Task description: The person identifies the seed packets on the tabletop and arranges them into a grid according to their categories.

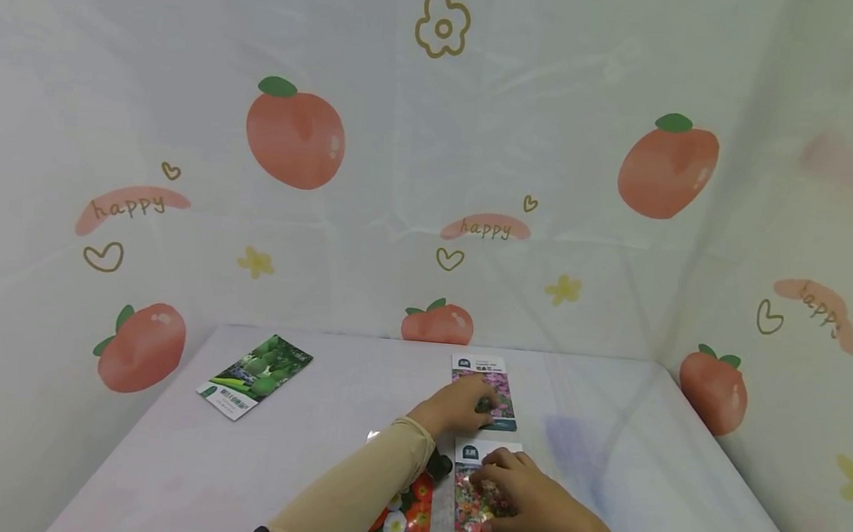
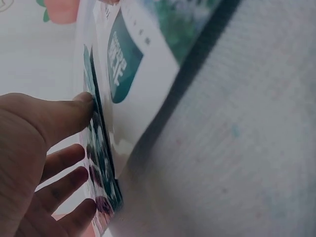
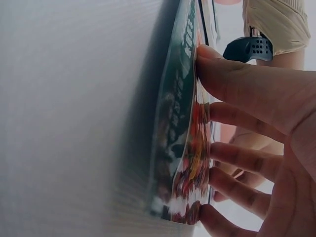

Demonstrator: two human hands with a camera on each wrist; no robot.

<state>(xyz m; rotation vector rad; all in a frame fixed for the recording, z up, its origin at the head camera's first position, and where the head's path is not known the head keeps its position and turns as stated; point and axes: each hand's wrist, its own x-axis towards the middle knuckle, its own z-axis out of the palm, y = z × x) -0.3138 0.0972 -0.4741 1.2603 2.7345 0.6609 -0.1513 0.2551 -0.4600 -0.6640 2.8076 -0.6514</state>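
Note:
A seed packet with pink flowers (image 1: 510, 389) lies flat toward the back of the table. My left hand (image 1: 456, 404) rests its fingertips on it, thumb and fingers spread in the left wrist view. Closer to me lies a seed packet with small red and mixed flowers (image 1: 470, 516). On its face my right hand (image 1: 532, 501) sets its thumb and spread fingertips, which also shows in the right wrist view. Under my left forearm, partly hidden, is a packet with orange-red and white flowers (image 1: 417, 520).
A packet with green round fruit (image 1: 260, 370) lies at an angle on the left of the white table (image 1: 342, 376). A pale curtain (image 1: 376, 145) printed with red fruit surrounds the table at the back and sides. A dark device (image 1: 439, 465) sits at my left wrist.

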